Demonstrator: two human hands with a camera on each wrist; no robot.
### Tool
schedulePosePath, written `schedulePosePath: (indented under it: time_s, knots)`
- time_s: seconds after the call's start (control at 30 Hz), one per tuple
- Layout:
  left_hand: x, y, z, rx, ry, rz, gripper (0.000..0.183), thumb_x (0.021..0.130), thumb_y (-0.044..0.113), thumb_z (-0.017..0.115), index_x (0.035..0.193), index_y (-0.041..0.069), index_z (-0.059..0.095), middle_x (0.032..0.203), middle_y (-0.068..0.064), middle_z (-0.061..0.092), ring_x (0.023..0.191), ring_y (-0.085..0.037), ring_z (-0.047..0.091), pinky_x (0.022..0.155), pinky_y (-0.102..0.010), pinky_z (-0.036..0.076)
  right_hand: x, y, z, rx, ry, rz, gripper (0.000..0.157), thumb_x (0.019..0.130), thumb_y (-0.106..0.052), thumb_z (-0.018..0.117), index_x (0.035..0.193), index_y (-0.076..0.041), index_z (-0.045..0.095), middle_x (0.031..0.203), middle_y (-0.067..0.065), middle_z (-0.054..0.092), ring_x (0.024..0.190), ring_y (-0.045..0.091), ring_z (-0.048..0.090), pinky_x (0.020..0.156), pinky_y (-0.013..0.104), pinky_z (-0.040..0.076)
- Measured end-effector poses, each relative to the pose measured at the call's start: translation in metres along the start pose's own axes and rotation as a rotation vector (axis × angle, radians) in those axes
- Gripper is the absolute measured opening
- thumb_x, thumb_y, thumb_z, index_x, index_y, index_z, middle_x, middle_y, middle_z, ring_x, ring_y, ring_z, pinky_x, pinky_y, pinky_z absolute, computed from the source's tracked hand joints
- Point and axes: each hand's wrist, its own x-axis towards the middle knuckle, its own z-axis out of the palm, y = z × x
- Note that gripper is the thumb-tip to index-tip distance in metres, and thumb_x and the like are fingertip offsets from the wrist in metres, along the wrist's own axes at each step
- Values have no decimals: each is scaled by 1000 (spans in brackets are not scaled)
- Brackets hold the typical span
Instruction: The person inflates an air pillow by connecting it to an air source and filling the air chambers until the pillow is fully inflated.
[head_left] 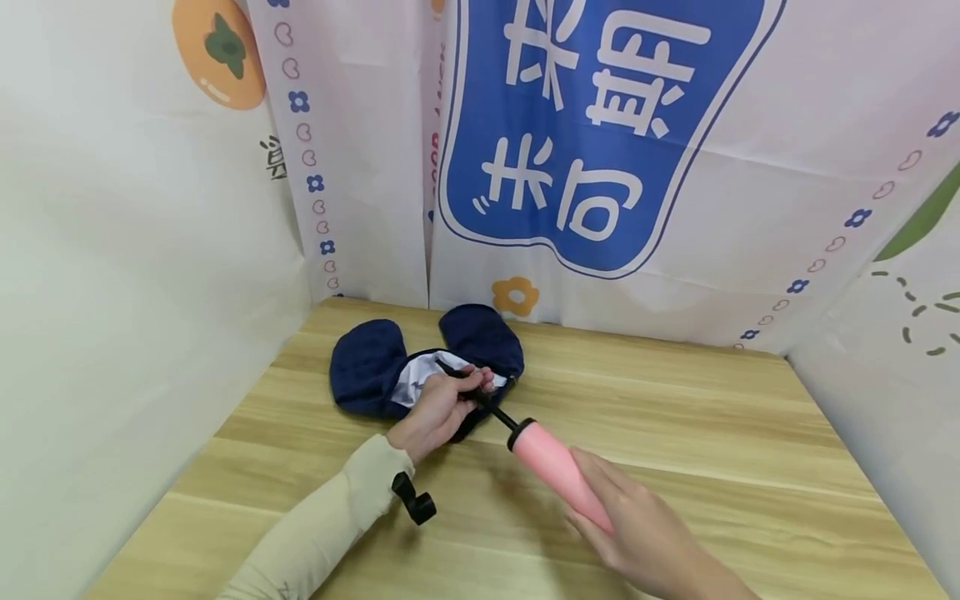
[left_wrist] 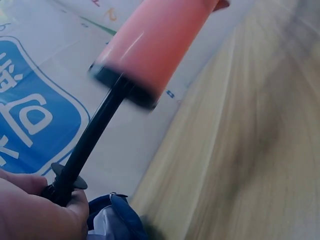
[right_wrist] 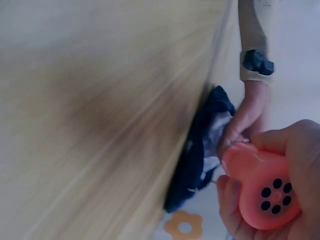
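My right hand (head_left: 637,525) grips the pink barrel of a hand pump (head_left: 558,471), fingers and thumb curled around it. In the right wrist view the round end of the pump (right_wrist: 267,195) shows several dark holes. From the barrel's black collar, a thin black rod (left_wrist: 95,137) runs to my left hand (head_left: 438,408), whose fingers pinch its far end near a small black disc (left_wrist: 75,180). Beneath that hand lies a navy U-shaped neck pillow (head_left: 367,367), unzipped at the middle so that its white lining (head_left: 412,375) shows. The fingers partly hide the opening.
The wood-grain table (head_left: 675,417) runs back to a printed white cloth (head_left: 750,208) with a blue sign. A white wall (head_left: 150,250) stands at the left. On the left wrist, a black camera mount (head_left: 412,500) sticks out over the table.
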Motion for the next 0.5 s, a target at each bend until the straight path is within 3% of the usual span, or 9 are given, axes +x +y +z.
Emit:
schedulePosePath:
  time_s: [0.13, 0.23, 0.3, 0.5]
  knots:
    - [3, 2, 2, -26, 54, 55, 8, 102, 0, 64, 108, -3, 60, 97, -7, 74, 84, -13, 70, 83, -25, 59, -8, -4, -19, -83, 22, -66, 72, 88, -32, 86, 147, -2, 58, 134, 7, 72, 112, 21, 75, 89, 40, 64]
    - [3, -1, 4, -34, 112, 94, 16, 103, 5, 63, 113, -8, 66, 89, -5, 75, 80, -11, 73, 82, -24, 61, -4, -12, -24, -140, -2, -92, 74, 86, -32, 87, 147, -1, 58, 137, 8, 71, 112, 21, 75, 88, 38, 64]
    - [1, -4, 6, -28, 126, 88, 24, 105, 5, 60, 121, -12, 65, 90, -5, 77, 81, -10, 75, 84, -24, 62, 4, -18, -21, -171, -22, -81, 76, 84, -30, 88, 147, 0, 58, 137, 10, 71, 112, 23, 76, 85, 39, 65]
    - [-8, -9, 9, -14, 79, 78, 38, 103, -3, 55, 139, -17, 50, 109, -15, 79, 89, -8, 77, 89, -22, 61, 31, -34, 7, -184, -41, -27, 71, 86, -26, 85, 144, 4, 57, 133, 13, 69, 101, 28, 77, 78, 41, 65]
